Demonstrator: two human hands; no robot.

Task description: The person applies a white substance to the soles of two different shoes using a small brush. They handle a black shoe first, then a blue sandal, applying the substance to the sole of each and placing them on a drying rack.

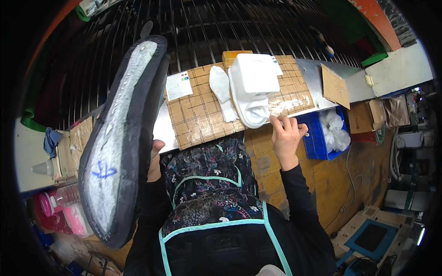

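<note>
My left hand (155, 158) holds up a black shoe upper (145, 112) with its underside toward me. That underside is a long rough whitish-grey strip (117, 124) with a blue pen mark near its wide end. Only the thumb and part of the palm show; the other fingers are hidden by the shoe. At the front of the board, my right hand (286, 138) is closed in a pinch beside the round opening of a white plastic pot (253, 78). What the fingertips hold is too small to make out. Left of the pot lies a white sole-shaped piece (220, 87).
Brown taped cardboard (198, 115) covers the bench under the pot. Behind it runs a rack of metal bars (198, 32). A blue crate (315, 138) with clear plastic bags stands at the right, near a cardboard box (361, 117). Pink-lidded bottles (64, 198) stand at the left.
</note>
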